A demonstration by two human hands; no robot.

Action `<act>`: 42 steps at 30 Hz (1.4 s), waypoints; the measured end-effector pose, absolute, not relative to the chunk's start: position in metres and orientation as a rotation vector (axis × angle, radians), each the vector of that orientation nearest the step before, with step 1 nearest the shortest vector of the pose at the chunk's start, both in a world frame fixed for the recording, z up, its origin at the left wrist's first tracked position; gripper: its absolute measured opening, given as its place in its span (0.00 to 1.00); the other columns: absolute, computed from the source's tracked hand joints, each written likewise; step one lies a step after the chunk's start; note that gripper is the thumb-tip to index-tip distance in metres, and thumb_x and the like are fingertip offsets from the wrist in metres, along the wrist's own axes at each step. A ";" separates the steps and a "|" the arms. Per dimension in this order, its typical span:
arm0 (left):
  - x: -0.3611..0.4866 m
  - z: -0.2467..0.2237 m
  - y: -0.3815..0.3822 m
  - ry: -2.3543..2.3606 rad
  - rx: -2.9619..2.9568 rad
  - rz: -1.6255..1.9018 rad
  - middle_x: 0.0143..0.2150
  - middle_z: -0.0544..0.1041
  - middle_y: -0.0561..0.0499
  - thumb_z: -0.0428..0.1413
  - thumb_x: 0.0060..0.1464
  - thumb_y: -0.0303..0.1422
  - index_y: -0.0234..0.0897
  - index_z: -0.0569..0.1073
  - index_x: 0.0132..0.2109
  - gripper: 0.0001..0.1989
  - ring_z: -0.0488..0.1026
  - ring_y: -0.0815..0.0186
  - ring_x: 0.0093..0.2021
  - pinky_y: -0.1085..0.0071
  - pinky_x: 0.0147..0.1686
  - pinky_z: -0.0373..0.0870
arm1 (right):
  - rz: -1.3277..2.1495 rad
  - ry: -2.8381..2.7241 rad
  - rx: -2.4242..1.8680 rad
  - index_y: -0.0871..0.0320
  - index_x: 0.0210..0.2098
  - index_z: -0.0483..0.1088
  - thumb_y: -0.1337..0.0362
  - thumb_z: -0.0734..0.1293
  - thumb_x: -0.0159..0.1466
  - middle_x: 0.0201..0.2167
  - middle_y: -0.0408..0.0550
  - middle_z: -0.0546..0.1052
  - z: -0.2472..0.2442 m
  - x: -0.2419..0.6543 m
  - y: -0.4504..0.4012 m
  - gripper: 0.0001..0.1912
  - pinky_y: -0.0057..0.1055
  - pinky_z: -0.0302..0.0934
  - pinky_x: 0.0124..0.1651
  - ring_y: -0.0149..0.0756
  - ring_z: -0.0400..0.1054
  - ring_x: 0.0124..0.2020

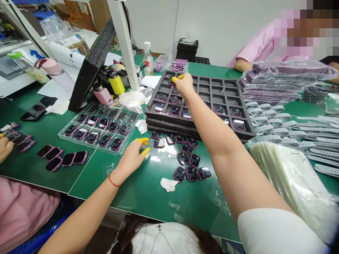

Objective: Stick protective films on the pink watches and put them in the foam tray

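My right hand (183, 84), with yellow finger covers, reaches to the back left of the black foam tray (206, 121). Its fingers pinch a watch face (171, 80) at a compartment there. Several dark watch faces with purple frames fill other compartments. Above the green table, my left hand (135, 151) has its yellow-covered thumb and finger apart with nothing between them. It is beside the clear plastic tray (120, 150), which holds two rows of watch faces. Loose watch faces (192, 173) lie in front of the foam tray, near a scrap of white paper (168, 184).
At the right are white straps (270, 121), plastic-wrapped stacks (272, 83) and a pale wrapped bundle (288, 180). Bottles (116, 83) and an upright foam block (88, 70) stand at the back left. A co-worker's hand (4, 148) is at the far left.
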State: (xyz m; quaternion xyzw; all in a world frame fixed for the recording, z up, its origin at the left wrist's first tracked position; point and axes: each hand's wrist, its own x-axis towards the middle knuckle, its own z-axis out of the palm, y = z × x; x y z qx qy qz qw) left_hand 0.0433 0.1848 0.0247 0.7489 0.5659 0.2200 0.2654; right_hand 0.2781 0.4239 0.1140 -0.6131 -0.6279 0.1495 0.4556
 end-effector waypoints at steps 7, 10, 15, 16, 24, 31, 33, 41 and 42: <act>0.044 0.005 0.191 1.519 2.149 0.394 0.54 0.70 0.40 0.58 0.56 0.35 0.32 0.65 0.57 0.23 0.68 0.54 0.55 0.53 0.56 0.66 | 0.486 -1.518 -1.814 0.71 0.39 0.66 0.76 0.62 0.63 0.45 0.62 0.70 0.088 0.243 0.459 0.05 0.55 0.55 0.56 0.52 0.66 0.54; 0.056 0.004 0.197 1.502 2.194 0.335 0.55 0.69 0.38 0.59 0.56 0.36 0.31 0.66 0.56 0.23 0.64 0.51 0.58 0.53 0.58 0.63 | 0.412 -1.621 -1.808 0.72 0.41 0.67 0.74 0.60 0.65 0.50 0.65 0.68 0.095 0.246 0.437 0.08 0.54 0.54 0.58 0.53 0.65 0.55; 0.077 0.007 0.211 1.515 2.251 0.282 0.51 0.68 0.37 0.59 0.56 0.40 0.28 0.65 0.57 0.27 0.65 0.48 0.54 0.52 0.53 0.64 | 0.321 -1.838 -1.612 0.63 0.39 0.72 0.67 0.61 0.65 0.43 0.57 0.74 0.118 0.256 0.354 0.09 0.44 0.60 0.54 0.43 0.67 0.45; 0.079 0.006 0.213 1.509 2.265 0.274 0.50 0.68 0.37 0.59 0.56 0.40 0.29 0.66 0.57 0.27 0.65 0.48 0.54 0.53 0.52 0.64 | 0.330 -1.874 -1.572 0.62 0.38 0.73 0.66 0.61 0.65 0.41 0.54 0.76 0.119 0.258 0.334 0.10 0.41 0.61 0.52 0.40 0.68 0.43; 0.083 0.007 0.223 1.348 2.356 0.194 0.46 0.72 0.41 0.61 0.52 0.36 0.32 0.71 0.48 0.18 0.68 0.49 0.50 0.52 0.51 0.63 | 0.996 -1.966 -1.470 0.59 0.32 0.75 0.65 0.65 0.60 0.33 0.47 0.77 0.084 0.285 0.232 0.06 0.32 0.57 0.39 0.34 0.67 0.34; 0.073 0.056 0.201 1.227 2.451 0.323 0.47 0.73 0.45 0.61 0.53 0.37 0.35 0.69 0.50 0.20 0.68 0.54 0.52 0.56 0.56 0.60 | 1.446 -1.890 -1.414 0.60 0.35 0.75 0.65 0.70 0.53 0.29 0.44 0.75 0.064 0.295 0.205 0.10 0.29 0.55 0.33 0.30 0.63 0.29; 0.068 0.071 0.190 1.149 2.505 0.363 0.48 0.72 0.47 0.61 0.54 0.37 0.37 0.69 0.50 0.18 0.67 0.55 0.53 0.55 0.57 0.60 | 1.620 -1.861 -1.323 0.61 0.33 0.75 0.63 0.71 0.51 0.25 0.41 0.72 0.068 0.292 0.197 0.11 0.27 0.54 0.30 0.28 0.61 0.26; 0.081 0.073 0.154 1.319 2.150 0.782 0.56 0.68 0.43 0.62 0.54 0.40 0.41 0.51 0.66 0.40 0.73 0.58 0.50 0.60 0.51 0.71 | 1.858 -1.390 -1.148 0.58 0.24 0.64 0.53 0.68 0.53 0.19 0.37 0.63 0.077 0.271 0.172 0.15 0.26 0.52 0.25 0.24 0.53 0.20; 0.084 0.071 0.152 1.345 2.141 0.775 0.56 0.69 0.42 0.62 0.53 0.40 0.40 0.52 0.66 0.39 0.73 0.57 0.50 0.60 0.50 0.72 | 1.884 -1.337 -1.142 0.58 0.24 0.65 0.53 0.70 0.52 0.19 0.37 0.63 0.077 0.269 0.169 0.15 0.26 0.51 0.25 0.24 0.53 0.21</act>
